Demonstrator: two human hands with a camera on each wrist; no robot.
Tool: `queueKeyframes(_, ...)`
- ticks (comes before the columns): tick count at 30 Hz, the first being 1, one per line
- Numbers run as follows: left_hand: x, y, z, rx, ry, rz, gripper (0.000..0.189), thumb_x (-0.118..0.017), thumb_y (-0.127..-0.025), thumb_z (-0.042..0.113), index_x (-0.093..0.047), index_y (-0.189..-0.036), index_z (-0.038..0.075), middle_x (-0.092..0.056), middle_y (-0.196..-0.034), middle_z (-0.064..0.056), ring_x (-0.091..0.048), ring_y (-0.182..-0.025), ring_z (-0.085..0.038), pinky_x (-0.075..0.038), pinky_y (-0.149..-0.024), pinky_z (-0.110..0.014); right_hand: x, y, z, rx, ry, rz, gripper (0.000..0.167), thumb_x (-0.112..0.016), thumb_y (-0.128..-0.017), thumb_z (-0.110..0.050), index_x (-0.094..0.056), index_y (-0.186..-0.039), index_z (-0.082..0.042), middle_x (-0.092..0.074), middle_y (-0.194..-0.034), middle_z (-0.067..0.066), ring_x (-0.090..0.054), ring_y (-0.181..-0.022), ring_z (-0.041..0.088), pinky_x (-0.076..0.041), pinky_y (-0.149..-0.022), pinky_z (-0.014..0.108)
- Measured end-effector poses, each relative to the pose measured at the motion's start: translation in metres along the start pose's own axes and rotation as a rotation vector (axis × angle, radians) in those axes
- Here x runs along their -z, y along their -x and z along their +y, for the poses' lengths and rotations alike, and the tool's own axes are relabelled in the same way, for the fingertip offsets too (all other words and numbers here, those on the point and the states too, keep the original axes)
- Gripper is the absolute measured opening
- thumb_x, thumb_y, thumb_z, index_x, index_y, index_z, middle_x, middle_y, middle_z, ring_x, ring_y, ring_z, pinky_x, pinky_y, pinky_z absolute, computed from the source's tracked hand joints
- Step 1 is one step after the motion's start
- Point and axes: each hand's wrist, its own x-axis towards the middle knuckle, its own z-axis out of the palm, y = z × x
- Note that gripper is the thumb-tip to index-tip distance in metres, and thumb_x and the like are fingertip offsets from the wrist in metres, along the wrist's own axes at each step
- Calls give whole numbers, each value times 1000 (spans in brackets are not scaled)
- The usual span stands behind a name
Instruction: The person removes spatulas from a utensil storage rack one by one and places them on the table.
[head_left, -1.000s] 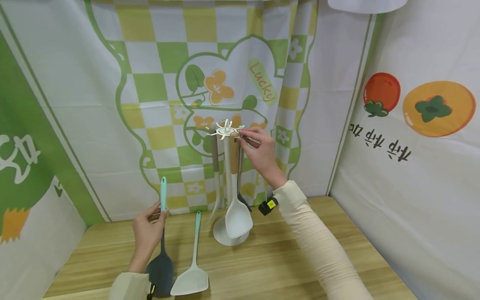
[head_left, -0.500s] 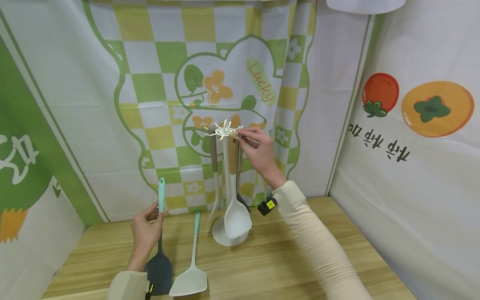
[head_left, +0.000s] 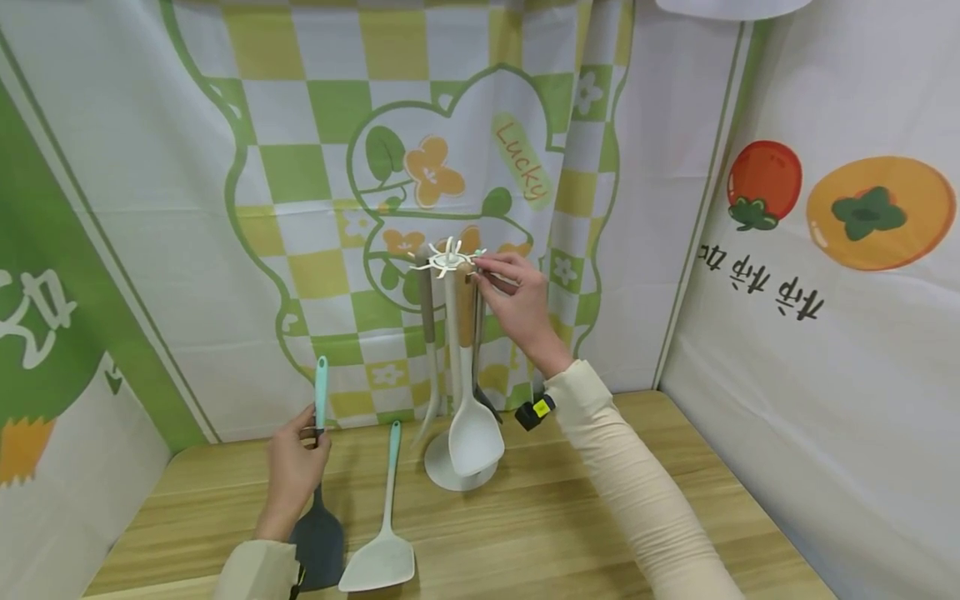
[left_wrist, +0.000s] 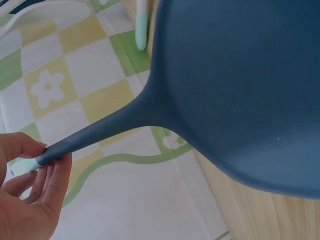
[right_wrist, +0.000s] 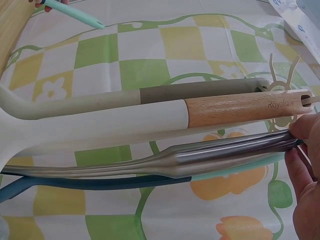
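Observation:
My left hand (head_left: 295,471) pinches a dark blue spatula (head_left: 318,546) with a mint handle, where handle meets shaft. Its wide blade hangs low over the table; in the left wrist view it fills the right side. At the top of a white utensil stand (head_left: 437,477), my right hand (head_left: 521,300) pinches the end of a steel-handled utensil (right_wrist: 215,157) beside the hooks. Its head is hidden in the head view. In front of it hangs a white turner (head_left: 477,437) with a wooden handle (right_wrist: 240,110). A grey-handled utensil (head_left: 427,304) hangs on the left.
A pale spatula (head_left: 382,562) with a mint handle lies on the wooden table (head_left: 570,533), right of the blue one. Behind the steel utensil hangs another mint-and-blue utensil (right_wrist: 125,183). A checked cloth (head_left: 300,175) covers the wall behind the stand.
My left hand has shifted slightly down the spatula's handle, its thumb now at the dark shaft, and the handle has moved a little left. My right hand stays at the hooks.

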Motion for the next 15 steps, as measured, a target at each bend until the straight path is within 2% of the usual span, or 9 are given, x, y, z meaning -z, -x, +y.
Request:
queueKeyframes(3, -1, 0, -3, -33, -27, -6, 49, -61, -89, -13, -56, -138, -11, -69, -107, -33, -70, -94, -46, -64, -68, -33, 1, 0, 0, 4, -2, 0, 20, -71, -90, 7, -74, -109, 10, -67, -111, 25, -69, -102, 38, -61, -90, 31)
queueKeyframes(6, -3, 0, -5, -45, -58, -11, 51, -61, -88, -13, -55, -139, -9, -69, -108, -33, -71, -93, -46, -65, -67, -39, 1, 0, 0, 5, -2, 1, 20, -71, -90, 8, -74, -110, 10, -66, -111, 25, -69, -102, 38, -61, -90, 30)
queueKeyframes(11, -3, 1, -9, -16, -88, -46, 52, -61, -90, -12, -52, -141, -10, -68, -111, -35, -70, -97, -48, -64, -65, -42, 1, 0, 0, -5, -11, 2, 20, -70, -90, 9, -73, -110, 12, -66, -111, 25, -69, -103, 39, -61, -90, 30)
queueKeyframes(15, -4, 2, -13, 12, -109, -81, 50, -60, -93, -11, -50, -141, -12, -67, -115, -35, -69, -100, -49, -62, -62, -37, 1, 0, 0, -10, -13, 0, 20, -70, -90, 9, -73, -109, 11, -66, -111, 25, -69, -103, 39, -61, -90, 30)
